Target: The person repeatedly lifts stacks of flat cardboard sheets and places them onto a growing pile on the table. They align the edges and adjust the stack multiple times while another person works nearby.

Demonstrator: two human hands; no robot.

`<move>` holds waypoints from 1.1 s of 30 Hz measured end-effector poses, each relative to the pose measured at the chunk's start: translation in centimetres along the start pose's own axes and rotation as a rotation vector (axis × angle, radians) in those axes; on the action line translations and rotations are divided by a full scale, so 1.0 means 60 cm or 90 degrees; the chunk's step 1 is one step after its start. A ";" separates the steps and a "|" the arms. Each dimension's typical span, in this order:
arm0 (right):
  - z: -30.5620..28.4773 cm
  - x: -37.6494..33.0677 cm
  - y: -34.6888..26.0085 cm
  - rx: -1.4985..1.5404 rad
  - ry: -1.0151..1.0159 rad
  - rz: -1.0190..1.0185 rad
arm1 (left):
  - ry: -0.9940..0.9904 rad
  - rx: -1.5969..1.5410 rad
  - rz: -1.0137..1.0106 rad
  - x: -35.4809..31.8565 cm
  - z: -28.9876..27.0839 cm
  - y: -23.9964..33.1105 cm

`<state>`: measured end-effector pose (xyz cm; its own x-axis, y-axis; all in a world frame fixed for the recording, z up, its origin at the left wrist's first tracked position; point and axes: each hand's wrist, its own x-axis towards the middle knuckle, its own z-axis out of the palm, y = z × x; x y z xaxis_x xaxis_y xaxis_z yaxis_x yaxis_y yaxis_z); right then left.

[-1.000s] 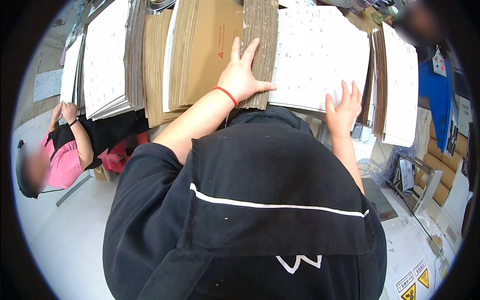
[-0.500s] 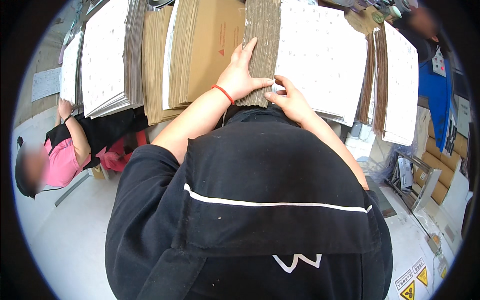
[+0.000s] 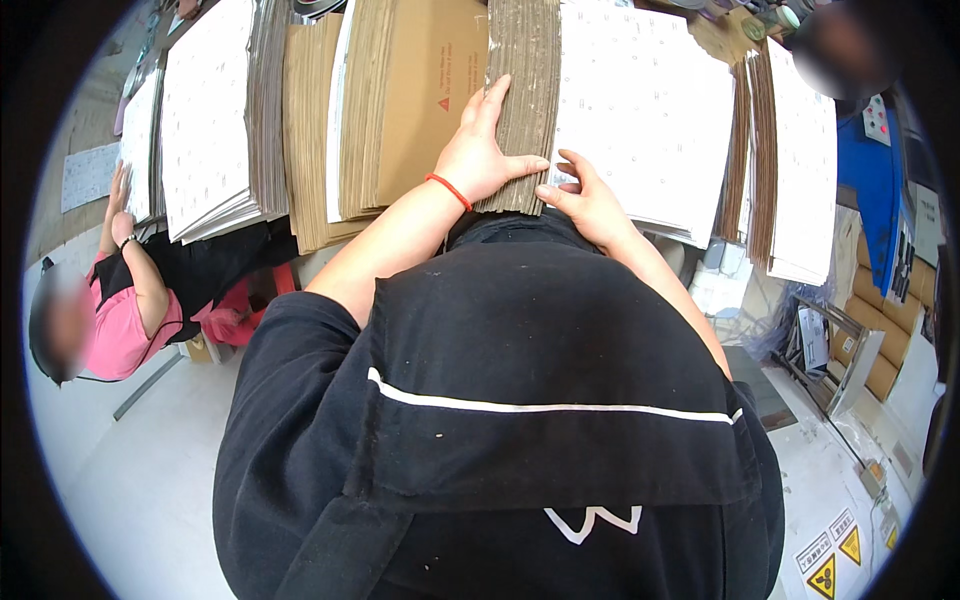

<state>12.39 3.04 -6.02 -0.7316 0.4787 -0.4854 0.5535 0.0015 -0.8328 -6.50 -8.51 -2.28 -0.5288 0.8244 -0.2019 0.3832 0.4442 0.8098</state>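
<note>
A thick stack of corrugated cardboard sheets (image 3: 640, 120) with a white printed top face lies in front of me. My left hand (image 3: 480, 150), a red band on its wrist, lies flat along the stack's brown left side (image 3: 522, 90), with the thumb hooked across the near end. My right hand (image 3: 585, 200) is right next to it at the near left corner, and its fingertips pinch the near edge of the sheets. My black apron hides everything below the stack.
More stacks stand to the left, one brown (image 3: 410, 100) and one white-faced (image 3: 205, 120). A person in a pink shirt (image 3: 120, 310) at the far left rests a hand on another stack. At right are further sheets (image 3: 800, 170), a blue machine (image 3: 870, 180) and small boxes (image 3: 880, 350).
My right hand has slid left from the stack's near right edge to the near left corner, beside my left hand. My left hand has stayed on the stack's side.
</note>
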 end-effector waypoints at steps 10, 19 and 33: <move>0.007 -0.034 -0.044 -0.215 0.207 -0.202 | 0.015 0.016 0.026 0.001 0.000 -0.020; 0.022 -0.035 -0.050 -0.323 0.195 -0.189 | 0.023 0.024 0.033 0.003 0.002 -0.021; 0.024 -0.032 -0.050 -0.283 0.177 -0.125 | 0.013 0.032 0.026 0.001 -0.001 -0.019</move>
<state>11.56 0.83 -2.98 -0.7391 0.6452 -0.1934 0.5753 0.4553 -0.6795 -7.02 -8.97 -3.16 -0.5267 0.8353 -0.1578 0.4423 0.4278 0.7882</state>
